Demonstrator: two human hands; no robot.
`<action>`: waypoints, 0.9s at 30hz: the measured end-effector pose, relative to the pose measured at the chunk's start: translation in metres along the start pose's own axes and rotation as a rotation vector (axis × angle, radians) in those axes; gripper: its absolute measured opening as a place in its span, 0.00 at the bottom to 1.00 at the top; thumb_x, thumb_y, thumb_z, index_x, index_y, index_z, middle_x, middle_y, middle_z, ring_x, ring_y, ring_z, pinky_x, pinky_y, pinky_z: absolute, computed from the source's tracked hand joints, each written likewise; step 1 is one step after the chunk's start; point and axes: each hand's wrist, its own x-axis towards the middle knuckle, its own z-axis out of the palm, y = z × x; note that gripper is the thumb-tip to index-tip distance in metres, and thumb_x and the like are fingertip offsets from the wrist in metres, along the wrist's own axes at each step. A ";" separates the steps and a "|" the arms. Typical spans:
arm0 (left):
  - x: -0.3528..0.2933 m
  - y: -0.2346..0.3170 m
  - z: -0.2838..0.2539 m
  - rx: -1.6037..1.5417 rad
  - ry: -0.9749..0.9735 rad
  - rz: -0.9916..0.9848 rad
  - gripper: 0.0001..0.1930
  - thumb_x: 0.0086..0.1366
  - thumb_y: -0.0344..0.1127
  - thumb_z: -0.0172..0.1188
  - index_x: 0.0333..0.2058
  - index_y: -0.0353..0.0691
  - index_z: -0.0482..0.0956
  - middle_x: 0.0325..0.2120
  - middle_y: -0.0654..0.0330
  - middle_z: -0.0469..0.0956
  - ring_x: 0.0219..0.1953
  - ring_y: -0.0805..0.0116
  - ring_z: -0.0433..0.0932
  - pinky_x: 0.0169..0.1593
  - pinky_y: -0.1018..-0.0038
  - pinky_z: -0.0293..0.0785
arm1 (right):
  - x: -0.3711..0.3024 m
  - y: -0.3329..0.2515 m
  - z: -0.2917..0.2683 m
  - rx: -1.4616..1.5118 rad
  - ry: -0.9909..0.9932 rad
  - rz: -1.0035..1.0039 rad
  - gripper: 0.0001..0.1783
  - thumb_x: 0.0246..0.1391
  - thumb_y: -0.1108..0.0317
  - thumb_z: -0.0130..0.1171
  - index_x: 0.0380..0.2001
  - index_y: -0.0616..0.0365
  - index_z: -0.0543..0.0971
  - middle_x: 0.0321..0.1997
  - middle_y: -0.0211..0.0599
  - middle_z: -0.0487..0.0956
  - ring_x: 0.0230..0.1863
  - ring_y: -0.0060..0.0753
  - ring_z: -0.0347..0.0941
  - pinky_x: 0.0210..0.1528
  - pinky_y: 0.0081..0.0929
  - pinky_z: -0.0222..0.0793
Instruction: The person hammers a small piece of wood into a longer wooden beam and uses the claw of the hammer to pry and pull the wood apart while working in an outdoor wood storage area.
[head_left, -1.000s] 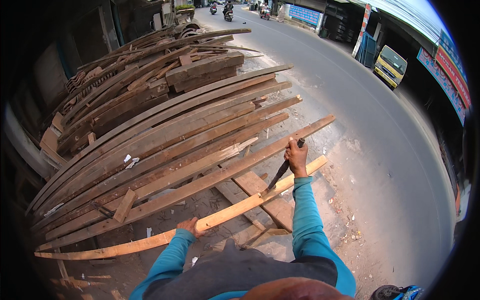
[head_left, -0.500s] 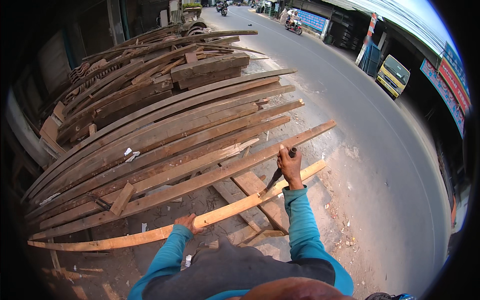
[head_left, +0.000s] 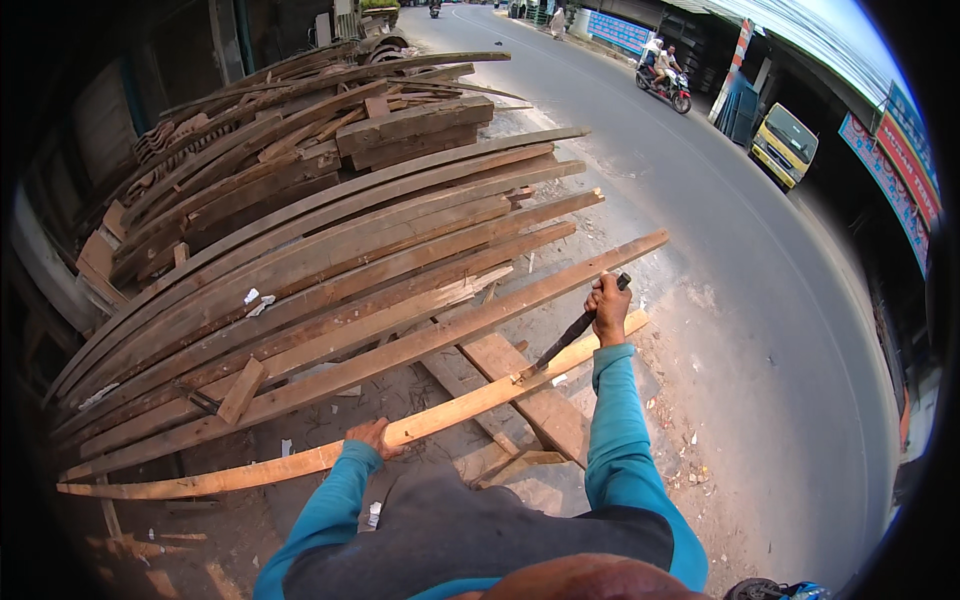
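Observation:
A long, pale wooden beam slants across in front of me, rising toward the right. My left hand is closed round it left of the middle. Farther right, my right hand is wrapped round the upper end of a dark pry bar. The bar leans to the right, and its lower end meets the beam's top face; its exact tip is too small to make out. Beneath the beam, a wide brown plank runs crosswise.
Several long brown beams lie side by side just beyond. Behind them rises a heap of old timber. A short wood block rests on the beams at left. The road runs along the right, with a motorbike and a parked yellow truck.
My right hand has moved right and slightly up, tilting the pry bar farther over to the right. The left hand keeps its hold. On the road, the motorbike has come nearer.

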 end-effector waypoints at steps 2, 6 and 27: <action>0.000 0.002 0.001 -0.008 -0.026 -0.006 0.40 0.44 0.71 0.68 0.50 0.52 0.73 0.46 0.53 0.80 0.52 0.50 0.78 0.55 0.52 0.70 | -0.013 0.007 0.020 -0.094 0.012 -0.028 0.14 0.61 0.66 0.57 0.23 0.56 0.70 0.13 0.23 0.63 0.10 0.18 0.56 0.13 0.21 0.55; -0.009 0.002 -0.008 -0.022 0.005 -0.030 0.39 0.45 0.71 0.68 0.49 0.52 0.74 0.47 0.55 0.80 0.52 0.51 0.78 0.54 0.52 0.70 | -0.022 0.010 0.014 -0.090 0.007 -0.033 0.15 0.61 0.65 0.58 0.22 0.56 0.69 0.13 0.23 0.62 0.10 0.19 0.57 0.13 0.22 0.55; 0.009 -0.004 -0.016 -0.525 0.322 -0.031 0.36 0.51 0.59 0.73 0.51 0.38 0.77 0.47 0.48 0.80 0.52 0.51 0.78 0.56 0.60 0.74 | -0.067 -0.017 -0.023 0.064 0.113 -0.153 0.15 0.62 0.67 0.56 0.22 0.57 0.68 0.13 0.25 0.60 0.11 0.19 0.55 0.15 0.24 0.57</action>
